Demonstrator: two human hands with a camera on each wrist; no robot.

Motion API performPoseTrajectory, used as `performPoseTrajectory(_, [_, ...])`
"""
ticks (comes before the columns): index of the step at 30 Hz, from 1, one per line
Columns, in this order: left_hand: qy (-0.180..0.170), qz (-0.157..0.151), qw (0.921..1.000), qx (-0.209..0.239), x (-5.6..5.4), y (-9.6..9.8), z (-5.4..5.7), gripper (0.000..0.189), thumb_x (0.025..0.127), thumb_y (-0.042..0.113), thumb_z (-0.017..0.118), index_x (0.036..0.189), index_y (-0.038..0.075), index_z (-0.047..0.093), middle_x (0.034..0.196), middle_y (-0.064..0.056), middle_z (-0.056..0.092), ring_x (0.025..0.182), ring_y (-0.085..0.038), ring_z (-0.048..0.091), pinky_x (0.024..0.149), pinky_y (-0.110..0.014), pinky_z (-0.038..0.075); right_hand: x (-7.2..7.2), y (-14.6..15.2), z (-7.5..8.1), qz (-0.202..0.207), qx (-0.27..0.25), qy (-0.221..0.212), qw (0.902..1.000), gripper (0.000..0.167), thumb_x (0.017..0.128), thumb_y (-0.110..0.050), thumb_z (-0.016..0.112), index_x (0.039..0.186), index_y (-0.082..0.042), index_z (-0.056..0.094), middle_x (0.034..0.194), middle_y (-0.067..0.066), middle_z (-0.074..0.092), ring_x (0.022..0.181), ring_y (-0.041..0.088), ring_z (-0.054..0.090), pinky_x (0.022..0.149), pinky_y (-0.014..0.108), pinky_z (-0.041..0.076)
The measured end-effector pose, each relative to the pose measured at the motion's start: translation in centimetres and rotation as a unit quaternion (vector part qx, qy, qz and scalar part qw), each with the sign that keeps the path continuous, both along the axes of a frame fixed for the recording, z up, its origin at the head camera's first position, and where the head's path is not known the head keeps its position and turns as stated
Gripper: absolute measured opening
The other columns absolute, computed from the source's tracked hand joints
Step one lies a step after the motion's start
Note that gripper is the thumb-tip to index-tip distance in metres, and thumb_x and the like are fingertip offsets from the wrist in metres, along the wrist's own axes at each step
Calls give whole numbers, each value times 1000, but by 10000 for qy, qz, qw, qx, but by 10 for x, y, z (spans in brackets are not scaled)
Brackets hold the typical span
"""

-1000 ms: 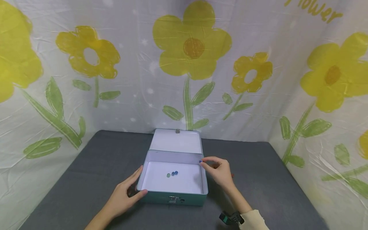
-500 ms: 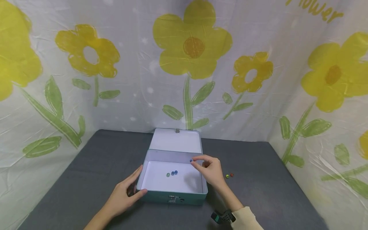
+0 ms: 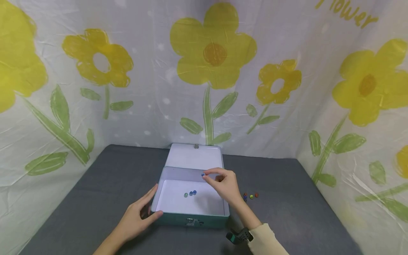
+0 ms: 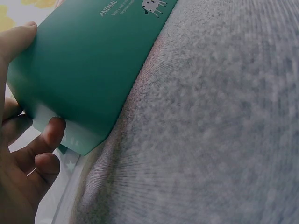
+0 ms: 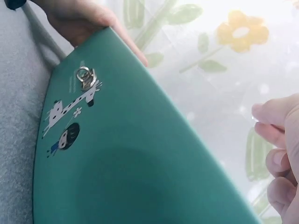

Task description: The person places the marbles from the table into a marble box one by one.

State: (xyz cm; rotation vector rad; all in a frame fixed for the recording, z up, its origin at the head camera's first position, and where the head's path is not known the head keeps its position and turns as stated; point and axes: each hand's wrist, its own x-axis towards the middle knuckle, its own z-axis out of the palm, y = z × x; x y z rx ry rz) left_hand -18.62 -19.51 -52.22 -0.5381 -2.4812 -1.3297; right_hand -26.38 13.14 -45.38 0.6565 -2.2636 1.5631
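A green metal tin box (image 3: 211,221) with a white inside stands on the table, its lid (image 3: 194,156) folded back. My left hand (image 3: 137,212) grips its near left corner, thumb on the front wall and fingers along the side; the left wrist view shows the thumb on the green wall (image 4: 79,70). Over the box's right part, my right hand (image 3: 224,184) pinches a small blue marble (image 3: 203,174) between thumb and index finger. Inside on the floor lie a green marble (image 3: 186,195) and two blue marbles (image 3: 194,192), the blue ones close together.
Right of the box, on the dark grey table cloth (image 3: 280,212), lie several marbles, among them a yellow-green one (image 3: 251,197) and a red one (image 3: 256,195). A metal clasp (image 5: 86,77) juts from the box's front. Behind hangs a curtain (image 3: 143,106) with printed flowers.
My right hand has moved left with the blue marble, from the box's right rim to above its inside, uncovering marbles on the table. The left hand stays on the box.
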Motion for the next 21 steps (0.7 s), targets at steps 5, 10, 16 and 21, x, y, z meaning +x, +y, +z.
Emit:
performPoseTrajectory(5, [-9,-12,10000,-24,1,0,0,82,92,27,85,162,11,46,159,-17,51,70,-2,47,59,-23,45,-1,-6,3,-30,28,-149,9999,10,92,-14,85,103,-13,85,47,0,49,42,-1,28,45,22,25])
performPoseTrajectory(10, [93,44,9999,-54,0,-3,4,83,91,25,87,162,12,46,155,-17,55,70,-3,48,59,-23,44,-6,-12,6,66,157,-56,9998,12,93,-14,83,105,-11,84,47,-2,52,41,-1,30,44,23,26])
performPoseTrajectory(16, [186,-33,9998,-33,2,-2,4,82,90,23,87,161,12,46,155,-18,55,70,-3,47,57,-22,44,-9,-14,4,126,152,20,9998,12,93,-14,83,104,-12,84,46,-4,48,40,0,28,42,22,25])
performPoseTrajectory(21, [144,-31,9999,1,2,0,1,82,91,24,86,161,12,46,158,-19,53,70,-2,47,58,-22,44,-11,-18,4,169,152,13,9997,11,92,-14,84,103,-12,84,50,4,56,40,-1,29,42,22,25])
